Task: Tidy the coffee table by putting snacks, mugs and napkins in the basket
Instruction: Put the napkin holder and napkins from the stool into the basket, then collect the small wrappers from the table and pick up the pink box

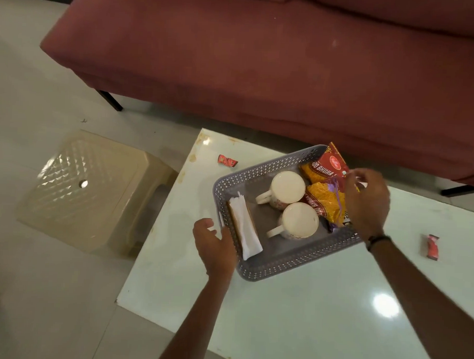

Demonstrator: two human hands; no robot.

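A grey perforated basket [256,272] sits on the white coffee table [292,317]. Inside stand two white mugs, one [287,188] behind the other [300,220]. White napkins [246,230] lean along the basket's left wall, and red-and-yellow snack packets [326,167] fill its right side. My left hand [214,246] rests against the basket's left rim, fingers curled around it. At the right rim, my right hand [365,201] hovers over the snack packets with fingertips pinched near one; I cannot see whether it grips the packet.
A small red sachet [227,160] lies on the table left of the basket, and another red sachet [432,246] lies to the right. A beige plastic stool [94,189] stands left of the table. A maroon sofa [263,58] runs behind it.
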